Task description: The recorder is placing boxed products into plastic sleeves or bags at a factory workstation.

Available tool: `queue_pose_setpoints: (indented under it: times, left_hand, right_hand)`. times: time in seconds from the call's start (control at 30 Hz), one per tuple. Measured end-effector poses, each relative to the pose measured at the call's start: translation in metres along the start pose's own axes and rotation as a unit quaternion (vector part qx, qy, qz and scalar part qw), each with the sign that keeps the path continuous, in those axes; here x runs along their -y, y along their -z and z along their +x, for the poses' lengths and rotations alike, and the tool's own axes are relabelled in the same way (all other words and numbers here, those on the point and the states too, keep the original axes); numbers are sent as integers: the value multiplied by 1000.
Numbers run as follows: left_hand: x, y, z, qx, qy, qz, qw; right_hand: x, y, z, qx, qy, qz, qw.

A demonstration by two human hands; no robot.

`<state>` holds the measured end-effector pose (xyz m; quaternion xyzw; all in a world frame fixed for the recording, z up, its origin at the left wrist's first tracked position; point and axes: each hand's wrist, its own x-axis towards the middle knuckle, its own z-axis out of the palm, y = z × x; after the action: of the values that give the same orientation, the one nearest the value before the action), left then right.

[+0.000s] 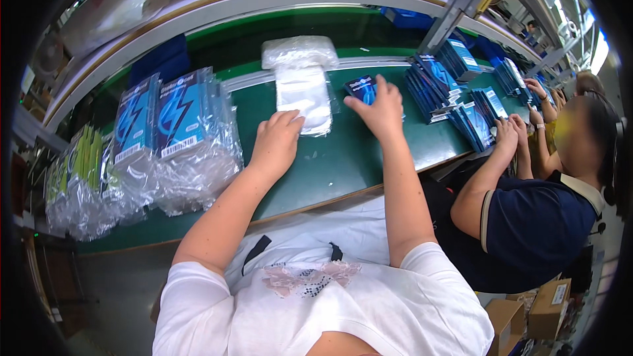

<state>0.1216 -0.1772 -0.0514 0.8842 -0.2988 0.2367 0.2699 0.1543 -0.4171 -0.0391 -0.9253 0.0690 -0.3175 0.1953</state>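
Note:
My left hand (277, 142) rests at the near left edge of a stack of clear plastic bags (303, 95), its bent fingers pinching the top bag's edge. Right of the stack, my right hand (382, 111) has its thumb and fingers around a flat blue package (362, 90). The hand covers part of that package. At the far end of the loose bags lies a thicker bundle of folded clear plastic (300, 51).
Bagged blue packages (178, 115) and green ones (82, 158) stand on the green table (316, 178) at left. Stacks of blue packages (428, 86) stand at right, where a co-worker (534, 217) handles some. A metal post (465, 3) and shelf edge (217, 10) rise behind.

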Motion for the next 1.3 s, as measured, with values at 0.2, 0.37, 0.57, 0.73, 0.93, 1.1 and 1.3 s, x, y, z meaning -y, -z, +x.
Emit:
queue_pose_setpoints:
  times: [0.2,0.37,0.57,0.73,0.93,1.1,1.3]
  left_hand:
    - [11,-5,9,20,11,21,1000]
    - [7,-6,11,-1,23,-41,999]
    - [6,-7,7,4,47,-80,996]
    - [6,-11,7,2,63,-104,993]
    - [5,-4,8,-26,95,-136,986]
    - [8,-6,10,-59,80,-201,975]
    - [9,-8,11,-51,115,-242,962]
  right_hand:
    - [2,1,-11,36,-38,-86,995]
    - [-2,-1,-16,15,-47,-73,996]
    - [7,13,-13,-152,12,134,979]
    - [37,32,-33,-35,-210,669,712]
    - [30,19,-74,253,-288,816,433]
    - [42,34,-85,334,-247,789,452]
    - [40,13,-78,404,-264,754,446]
